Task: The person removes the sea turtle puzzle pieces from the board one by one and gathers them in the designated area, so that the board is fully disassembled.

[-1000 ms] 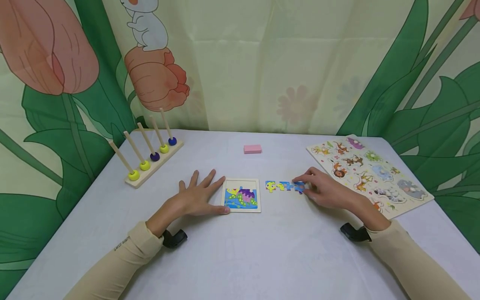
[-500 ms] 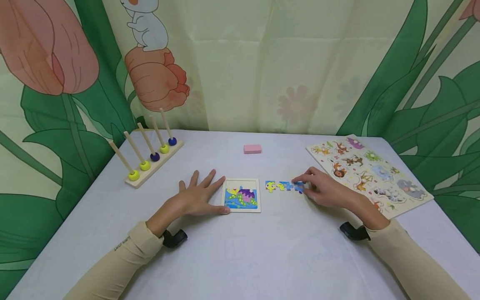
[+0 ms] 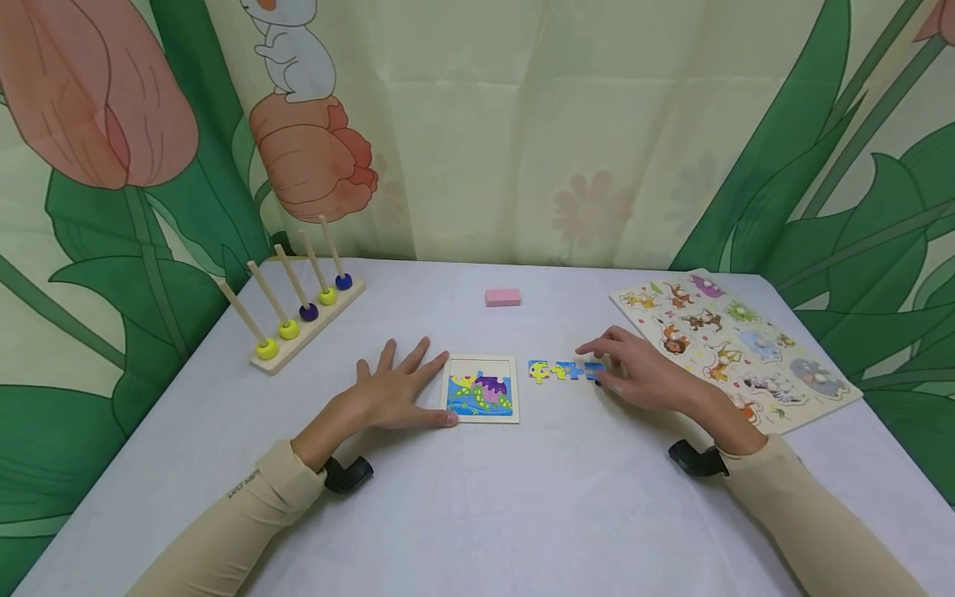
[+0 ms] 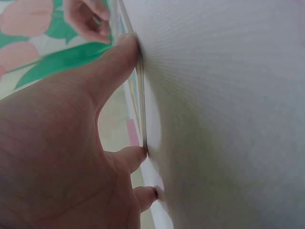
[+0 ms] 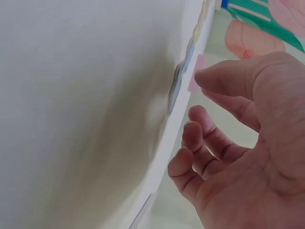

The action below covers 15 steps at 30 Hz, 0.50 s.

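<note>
Head view: we saw table (image 3: 477,514), then left hand (image 3: 391,396) flat, fingers spread, thumb bracing frame (image 3: 481,390) steady. Right hand (image 3: 642,377), fingers loosely apart, hovered touching nothing, beside pieces (image 3: 565,370) right of frame.

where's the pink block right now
In the head view the pink block lies alone at the table's far middle, behind the small framed puzzle, well beyond both hands.
</note>
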Each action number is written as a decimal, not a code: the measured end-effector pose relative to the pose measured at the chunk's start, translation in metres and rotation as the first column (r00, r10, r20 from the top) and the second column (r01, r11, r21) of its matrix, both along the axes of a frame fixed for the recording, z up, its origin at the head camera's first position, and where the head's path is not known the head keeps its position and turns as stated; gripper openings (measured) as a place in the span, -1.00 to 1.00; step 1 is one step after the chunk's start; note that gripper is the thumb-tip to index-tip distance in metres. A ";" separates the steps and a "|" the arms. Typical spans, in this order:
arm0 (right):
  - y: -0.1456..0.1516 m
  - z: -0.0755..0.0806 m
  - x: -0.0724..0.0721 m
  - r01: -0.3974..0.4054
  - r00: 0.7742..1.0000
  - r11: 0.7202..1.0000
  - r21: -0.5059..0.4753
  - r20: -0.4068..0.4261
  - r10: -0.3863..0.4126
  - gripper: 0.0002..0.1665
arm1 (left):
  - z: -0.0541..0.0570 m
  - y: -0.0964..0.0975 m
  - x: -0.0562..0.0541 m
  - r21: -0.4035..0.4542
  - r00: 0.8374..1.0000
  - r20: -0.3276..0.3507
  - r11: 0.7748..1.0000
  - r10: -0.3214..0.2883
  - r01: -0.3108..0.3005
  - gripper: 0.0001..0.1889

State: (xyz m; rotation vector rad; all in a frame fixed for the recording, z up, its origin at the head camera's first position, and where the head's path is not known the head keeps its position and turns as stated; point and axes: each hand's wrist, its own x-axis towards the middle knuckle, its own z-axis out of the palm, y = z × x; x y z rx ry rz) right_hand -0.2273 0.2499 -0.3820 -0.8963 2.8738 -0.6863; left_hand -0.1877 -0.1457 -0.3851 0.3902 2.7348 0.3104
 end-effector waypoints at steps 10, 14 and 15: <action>-0.041 -0.002 -0.006 -0.044 0.997 0.999 -0.011 0.070 0.045 -0.59 | 0.000 -0.001 0.001 0.002 1.000 -0.003 1.000 0.003 -0.003 0.12; -0.060 -0.001 -0.006 -0.067 0.994 0.998 0.008 0.093 0.066 -0.59 | 0.002 0.000 0.001 0.007 1.000 -0.005 1.000 0.001 -0.001 0.12; -0.064 -0.001 -0.006 -0.075 0.993 0.997 0.008 0.097 0.074 -0.59 | 0.002 0.000 0.001 0.008 1.000 -0.005 1.000 0.002 -0.002 0.12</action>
